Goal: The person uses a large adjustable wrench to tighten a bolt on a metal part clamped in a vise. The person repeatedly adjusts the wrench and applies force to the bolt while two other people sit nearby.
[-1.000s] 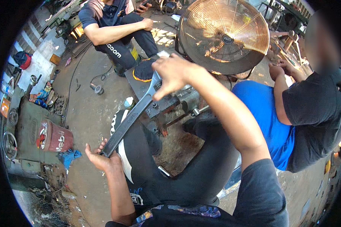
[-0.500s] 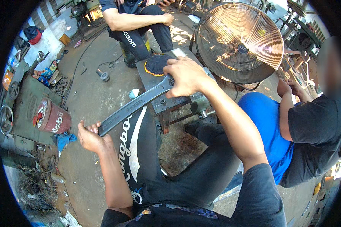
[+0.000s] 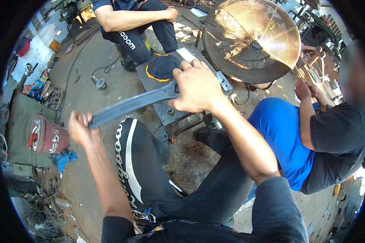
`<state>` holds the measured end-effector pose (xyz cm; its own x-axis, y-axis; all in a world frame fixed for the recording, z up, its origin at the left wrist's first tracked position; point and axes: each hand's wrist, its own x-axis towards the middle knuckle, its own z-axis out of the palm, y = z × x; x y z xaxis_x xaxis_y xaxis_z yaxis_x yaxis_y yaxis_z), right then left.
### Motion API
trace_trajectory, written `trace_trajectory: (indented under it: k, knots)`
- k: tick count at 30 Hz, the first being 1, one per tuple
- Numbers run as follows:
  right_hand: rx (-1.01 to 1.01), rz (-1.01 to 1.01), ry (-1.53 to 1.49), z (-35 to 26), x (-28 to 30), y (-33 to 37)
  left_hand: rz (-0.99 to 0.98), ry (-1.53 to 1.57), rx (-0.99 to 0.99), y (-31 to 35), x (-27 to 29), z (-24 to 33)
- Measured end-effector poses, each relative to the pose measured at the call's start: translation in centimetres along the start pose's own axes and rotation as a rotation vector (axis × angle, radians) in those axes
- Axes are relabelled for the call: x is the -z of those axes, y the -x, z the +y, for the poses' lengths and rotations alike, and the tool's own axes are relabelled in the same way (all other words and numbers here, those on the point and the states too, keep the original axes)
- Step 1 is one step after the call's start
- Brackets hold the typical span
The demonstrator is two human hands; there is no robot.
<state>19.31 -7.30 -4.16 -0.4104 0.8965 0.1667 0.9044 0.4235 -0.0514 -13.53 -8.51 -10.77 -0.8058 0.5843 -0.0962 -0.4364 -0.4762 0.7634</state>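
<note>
A long grey adjustable wrench [image 3: 134,104] lies aslant across the space above my left knee, held at both ends. My left hand [image 3: 83,128] is closed round the end of its handle, on the left. My right hand [image 3: 196,87] wraps over the head end from above, so the jaws are mostly hidden under my fingers and palm. Beneath the right hand stands a low metal table [image 3: 166,116] with a bolt head on its top. A round black pad with a yellow-orange edge [image 3: 164,68] rests on the table's far part.
A large fan [image 3: 253,40] stands beyond the table. One person [image 3: 127,20] sits across from me; another, in blue trousers [image 3: 278,137], sits at my right. A corded angle grinder [image 3: 98,82] lies on the floor. A red bucket [image 3: 50,135] stands at left.
The wrench has swung to a flatter slant, its handle end moving left and up with my left hand. The view has shifted slightly. Both hands keep their hold.
</note>
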Motion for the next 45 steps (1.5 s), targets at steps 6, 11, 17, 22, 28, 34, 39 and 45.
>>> trace_trajectory:
  k: [6,11,17,22,28,34,39,45]
  knots:
    - [-0.148,0.031,-0.001,-0.8,-0.5,-0.5,-0.169,0.041,0.180,-6.0,-2.7,-2.5]
    - [-0.048,0.097,-0.090,0.9,-0.9,0.7,-0.475,-0.243,0.044,-1.2,1.0,2.2]
    - [0.114,0.118,-0.160,2.1,-1.3,0.4,-1.437,-1.290,0.504,-2.7,-2.6,8.6]
    - [0.163,0.094,-0.134,1.8,-1.1,0.2,-1.729,-1.162,1.163,-7.2,-4.2,6.4]
    - [0.326,0.138,-0.249,3.8,-0.3,1.5,-1.257,-1.055,1.397,2.8,1.6,9.5]
    - [-0.171,0.763,-0.346,1.3,-2.0,8.8,-0.857,-0.500,1.568,24.9,7.0,7.0]
    - [-0.761,0.082,-2.299,-3.7,-2.2,19.8,-0.966,-0.377,1.375,30.9,7.6,4.0]
    - [-0.834,-0.246,-2.459,-10.8,-2.8,22.3,-2.455,-1.166,0.451,14.9,-3.4,8.6]
